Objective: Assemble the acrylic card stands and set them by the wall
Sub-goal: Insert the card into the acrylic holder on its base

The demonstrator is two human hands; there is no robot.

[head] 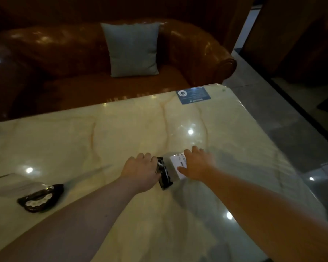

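On the cream marble table (121, 133), my left hand (140, 170) grips a black stand base (164, 173) at the table's middle. Just right of the base lies a clear acrylic panel with a white printed card (175, 165). My right hand (196, 163) rests over that card, fingers spread on its far edge and thumb on its near side. A second black base (40, 198) with a pale patterned face lies flat at the near left, apart from both hands.
A blue sticker card (194, 95) lies flat at the table's far right corner. Behind the table stands a brown leather sofa (197, 52) with a grey cushion (133, 49). The table's right edge drops to a grey tiled floor (292, 120).
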